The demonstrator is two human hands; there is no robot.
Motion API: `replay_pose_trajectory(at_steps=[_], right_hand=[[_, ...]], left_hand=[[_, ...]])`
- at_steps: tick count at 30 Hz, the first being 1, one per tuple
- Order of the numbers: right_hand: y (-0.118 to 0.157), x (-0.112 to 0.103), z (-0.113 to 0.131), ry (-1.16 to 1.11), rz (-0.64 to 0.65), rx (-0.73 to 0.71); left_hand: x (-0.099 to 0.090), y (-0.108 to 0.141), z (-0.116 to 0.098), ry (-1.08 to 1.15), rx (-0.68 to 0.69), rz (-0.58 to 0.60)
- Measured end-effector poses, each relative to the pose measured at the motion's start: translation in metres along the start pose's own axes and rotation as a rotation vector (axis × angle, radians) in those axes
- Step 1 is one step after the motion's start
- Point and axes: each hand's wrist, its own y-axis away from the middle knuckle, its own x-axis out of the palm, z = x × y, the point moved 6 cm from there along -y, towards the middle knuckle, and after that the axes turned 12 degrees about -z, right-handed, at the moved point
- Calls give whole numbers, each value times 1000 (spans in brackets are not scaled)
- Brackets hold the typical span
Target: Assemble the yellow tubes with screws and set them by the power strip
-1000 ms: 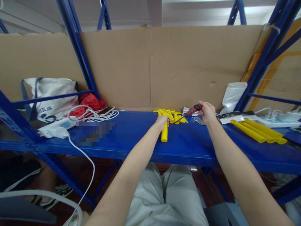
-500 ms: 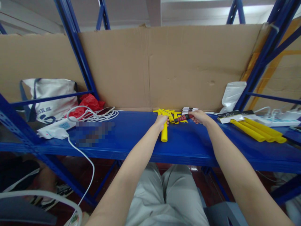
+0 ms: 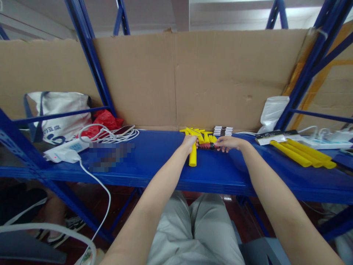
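My left hand [image 3: 189, 142] is wrapped around an upright-looking yellow tube [image 3: 192, 158], whose lower end sticks out below the fist. Just right of that fist, a tool with a red and black handle [image 3: 206, 146] lies sideways on the blue shelf; its left end is hidden by the hand. My right hand [image 3: 228, 143] is at the handle's black right end, its fingers loosely apart and fingertips touching or very close to it. Behind both hands lies a heap of small yellow pieces [image 3: 204, 136].
Small white-and-black pieces [image 3: 223, 130] are stacked behind my right hand. Several yellow tubes [image 3: 303, 152] lie at the right beside a power strip [image 3: 325, 141]. At the left are white cables [image 3: 118, 136], a red bag [image 3: 104, 121] and a cloth bag [image 3: 60, 114]. Cardboard [image 3: 176, 81] stands behind.
The red and black handle has moved left and down, from a slant to lying level. My right hand has shifted slightly down and loosened its fingers. The left hand stays put.
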Motion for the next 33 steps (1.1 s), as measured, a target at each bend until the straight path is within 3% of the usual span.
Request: replay_pose_trajectory(at_steps=[14,17,22,27,33], right_hand=[[-1,-2,2,194,-50,-27],[-6,-18,-2,292,-193,-51],[-11,-60,-16,618,-590,-71],[-19,-59,-35,732,-465,8],[-20,-46,-33,699,-410,-2]], left_hand=[[0,-1,0,-5,6,1],[0,-2,0,3,3,16],[0,0,0,11,-7,20],[0,3,-2,14,1,28],[0,3,-2,15,-9,29]])
